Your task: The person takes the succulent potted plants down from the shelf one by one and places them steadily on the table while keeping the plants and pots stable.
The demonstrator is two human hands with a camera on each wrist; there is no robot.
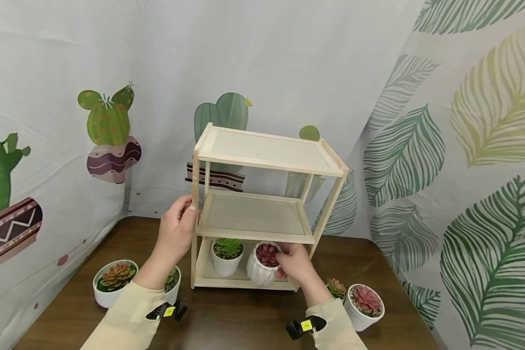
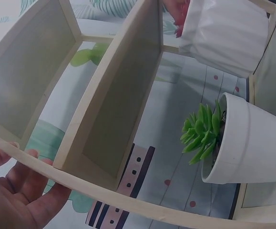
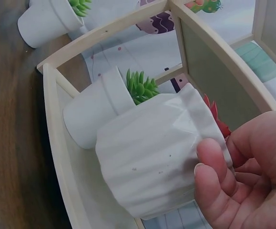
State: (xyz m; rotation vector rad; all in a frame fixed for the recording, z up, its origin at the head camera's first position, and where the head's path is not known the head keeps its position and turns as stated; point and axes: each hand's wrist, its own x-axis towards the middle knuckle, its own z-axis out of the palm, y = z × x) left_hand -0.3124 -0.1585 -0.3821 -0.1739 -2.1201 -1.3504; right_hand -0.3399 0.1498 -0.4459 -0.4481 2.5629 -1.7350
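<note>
A pale wooden three-tier shelf [image 1: 253, 233] stands on the brown table. My left hand [image 1: 177, 226] holds its left upright at about middle-tier height; in the left wrist view, fingers [image 2: 47, 202] lie against that side rail. With my right hand [image 1: 295, 262] I grip the rim of a white fluted pot [image 1: 261, 273] holding a dark red succulent [image 1: 268, 254]. This pot is at the front right of the bottom tier, slightly tilted; whether its base touches the board I cannot tell. Beside it on the left, a smooth white pot [image 1: 226, 265] with a green succulent [image 2: 199, 131] stands on the bottom tier.
Left of the shelf are a wide white pot [image 1: 99, 295] with an orange-green succulent and another potted succulent [image 1: 173, 287], partly behind my left forearm. To the right stand a pink succulent pot [image 1: 363, 316] and a smaller succulent [image 1: 336, 288]. A printed cloth hangs behind.
</note>
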